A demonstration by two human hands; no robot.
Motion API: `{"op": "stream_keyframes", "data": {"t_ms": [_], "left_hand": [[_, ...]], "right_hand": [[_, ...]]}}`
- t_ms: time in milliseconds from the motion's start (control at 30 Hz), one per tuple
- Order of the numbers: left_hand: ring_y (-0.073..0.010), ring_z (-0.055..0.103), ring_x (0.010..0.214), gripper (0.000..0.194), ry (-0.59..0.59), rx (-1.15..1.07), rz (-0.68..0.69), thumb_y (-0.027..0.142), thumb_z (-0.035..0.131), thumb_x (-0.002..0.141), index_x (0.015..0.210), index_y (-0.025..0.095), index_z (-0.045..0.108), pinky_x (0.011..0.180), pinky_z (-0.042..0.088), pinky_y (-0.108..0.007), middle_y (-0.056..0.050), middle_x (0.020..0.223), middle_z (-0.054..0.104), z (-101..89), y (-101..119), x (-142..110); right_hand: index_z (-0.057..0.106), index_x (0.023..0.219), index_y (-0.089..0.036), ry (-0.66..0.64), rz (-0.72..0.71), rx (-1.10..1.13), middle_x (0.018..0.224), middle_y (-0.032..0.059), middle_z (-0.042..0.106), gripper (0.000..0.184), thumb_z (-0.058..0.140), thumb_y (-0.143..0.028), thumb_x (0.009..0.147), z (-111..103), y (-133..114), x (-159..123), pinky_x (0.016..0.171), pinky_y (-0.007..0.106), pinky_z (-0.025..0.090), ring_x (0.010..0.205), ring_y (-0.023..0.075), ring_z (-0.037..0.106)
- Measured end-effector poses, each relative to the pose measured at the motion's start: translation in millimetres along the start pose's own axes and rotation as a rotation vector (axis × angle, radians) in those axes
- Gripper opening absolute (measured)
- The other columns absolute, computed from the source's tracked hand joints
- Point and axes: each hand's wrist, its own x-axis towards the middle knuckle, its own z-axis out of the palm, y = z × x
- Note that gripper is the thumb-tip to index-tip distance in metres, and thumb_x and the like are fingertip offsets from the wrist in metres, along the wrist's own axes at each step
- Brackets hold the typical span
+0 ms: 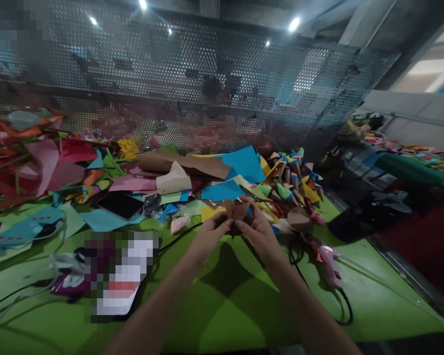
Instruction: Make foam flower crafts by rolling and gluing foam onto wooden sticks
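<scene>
A small piece of brown paper [238, 209] is held up between my two hands above the green table. My left hand [213, 230] pinches its left side between thumb and fingers. On the other side, my right hand [257, 228] grips it with the thumb at the lower edge and the fingers behind. The paper looks folded or bent, though its exact shape is partly covered by my fingers. Just beyond my hands lie blue paper sheets [222, 191] and scissors with red handles [276, 207].
A pink glue gun [330, 266] with a cord lies at the right. Several small paper cones [286, 180] stand behind it. A dark phone [120, 204] and a pixelated object [128, 276] are at the left. Coloured paper scraps line the back, before a perforated metal screen [192, 74].
</scene>
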Motion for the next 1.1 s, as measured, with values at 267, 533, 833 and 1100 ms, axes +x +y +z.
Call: {"op": "stream_keyframes", "data": {"t_ms": [267, 533, 833, 1100], "left_hand": [[-0.011, 0.058, 0.064, 0.044, 0.061, -0.032, -0.072, 0.05, 0.081, 0.07, 0.1, 0.019, 0.071, 0.061, 0.047, -0.025, -0.001, 0.086, 0.068, -1.0, -2, -1], [-0.0124, 0.054, 0.062, 0.042, 0.066, 0.133, -0.019, 0.047, 0.075, 0.074, 0.103, 0.017, 0.073, 0.052, 0.041, -0.023, -0.005, 0.084, 0.069, -1.7, -5, 1], [-0.0108, 0.047, 0.058, 0.042, 0.021, 0.283, 0.011, 0.045, 0.059, 0.088, 0.113, 0.015, 0.072, 0.055, 0.038, -0.024, -0.004, 0.08, 0.066, 3.8, 1, -4], [-0.0117, 0.046, 0.063, 0.041, -0.014, 0.376, 0.08, 0.036, 0.058, 0.087, 0.123, 0.018, 0.069, 0.055, 0.039, -0.022, -0.004, 0.088, 0.067, 0.0, -9, 2]], "right_hand": [[0.059, 0.12, -0.027, 0.19, -0.093, -0.306, 0.093, 0.0013, 0.064, 0.041, 0.07, -0.038, 0.083, -8, -3, 0, 0.061, 0.029, 0.049, 0.069, 0.0167, 0.056], [0.064, 0.084, -0.023, 0.291, -0.269, -0.52, 0.107, 0.0061, 0.061, 0.02, 0.076, -0.037, 0.077, -14, -1, 3, 0.069, 0.03, 0.048, 0.09, 0.0213, 0.058], [0.06, 0.074, -0.022, 0.353, -0.32, -0.6, 0.106, 0.0069, 0.061, 0.018, 0.073, -0.032, 0.082, -15, -2, 3, 0.068, 0.029, 0.049, 0.095, 0.0218, 0.059], [0.064, 0.082, -0.022, 0.369, -0.272, -0.542, 0.112, 0.0067, 0.06, 0.018, 0.076, -0.033, 0.077, -16, -2, 2, 0.067, 0.03, 0.049, 0.089, 0.0206, 0.06]]}}
